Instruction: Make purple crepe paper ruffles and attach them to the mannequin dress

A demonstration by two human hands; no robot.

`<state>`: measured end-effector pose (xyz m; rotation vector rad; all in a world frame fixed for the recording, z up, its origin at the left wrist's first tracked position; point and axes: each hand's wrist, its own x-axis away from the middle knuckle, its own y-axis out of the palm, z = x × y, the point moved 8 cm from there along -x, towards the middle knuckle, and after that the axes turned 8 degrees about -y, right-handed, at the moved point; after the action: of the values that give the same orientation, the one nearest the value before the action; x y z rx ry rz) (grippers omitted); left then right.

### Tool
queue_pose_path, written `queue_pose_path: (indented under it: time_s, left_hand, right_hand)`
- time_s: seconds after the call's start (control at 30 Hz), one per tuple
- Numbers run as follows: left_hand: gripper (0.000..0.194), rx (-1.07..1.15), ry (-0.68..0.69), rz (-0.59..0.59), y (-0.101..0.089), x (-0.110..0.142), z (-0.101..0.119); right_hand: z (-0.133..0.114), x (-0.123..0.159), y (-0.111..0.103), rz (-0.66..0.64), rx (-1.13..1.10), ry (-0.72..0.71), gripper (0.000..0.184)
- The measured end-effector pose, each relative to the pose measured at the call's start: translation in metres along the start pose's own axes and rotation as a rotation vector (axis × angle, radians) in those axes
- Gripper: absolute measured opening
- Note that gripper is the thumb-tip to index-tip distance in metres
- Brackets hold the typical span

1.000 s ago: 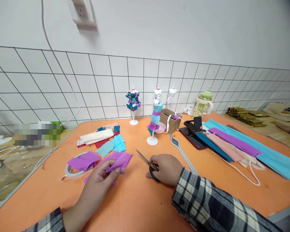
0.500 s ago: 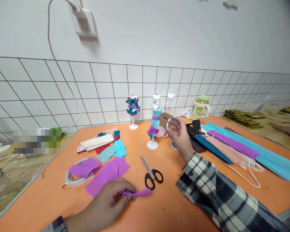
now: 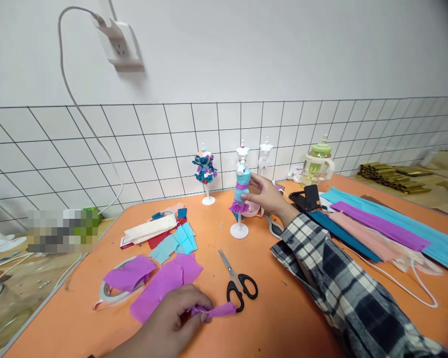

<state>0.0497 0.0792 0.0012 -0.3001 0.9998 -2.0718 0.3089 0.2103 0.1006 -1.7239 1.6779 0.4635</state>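
Note:
My left hand (image 3: 175, 318) is closed on a thin purple paper strip (image 3: 218, 311) low on the orange table (image 3: 269, 323). Black-handled scissors (image 3: 239, 283) lie loose beside it. My right hand (image 3: 267, 195) reaches to the small white mannequin (image 3: 242, 191) dressed in light blue and purple paper, fingers at its waist, the thumb side hidden behind it. Larger purple paper pieces (image 3: 164, 278) lie left of the scissors.
Two more mannequins stand at the back, one with blue flowers (image 3: 205, 169), one bare (image 3: 265, 154). Long crepe paper sheets (image 3: 381, 226) and a phone (image 3: 306, 199) lie to the right. A green-lidded bottle (image 3: 317, 164), tape roll (image 3: 114, 291) and paper scraps (image 3: 171, 233) are around.
My right hand let go of the scissors and moved up to the dressed mannequin. My left hand drew a purple strip toward me, away from the larger purple piece.

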Motion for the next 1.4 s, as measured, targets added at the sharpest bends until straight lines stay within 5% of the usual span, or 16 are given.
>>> queue_pose_path:
  time_s: [0.47,0.77,1.07,1.23,1.4]
  left_hand:
    - [0.019,0.069,-0.077,-0.042,0.003,-0.001,-0.011]
    - [0.019,0.090,-0.067,-0.065,0.005,-0.001,-0.014]
    - [0.020,0.072,-0.083,-0.073,0.005,-0.002,-0.015]
    - [0.019,0.074,-0.080,-0.044,0.002,-0.002,-0.012]
    - [0.017,0.069,-0.058,-0.029,0.000,-0.003,-0.009]
  right_hand:
    - [0.000,-0.004,-0.006,-0.067,-0.088,0.097,0.032]
    - [0.005,-0.001,-0.025,0.200,0.228,0.064,0.038]
    - [0.009,-0.001,-0.011,0.057,0.132,0.050,0.039]
    - [0.000,-0.001,-0.018,0.111,0.315,0.017,0.038]
    - [0.000,-0.001,-0.014,0.003,0.313,-0.031,0.032]
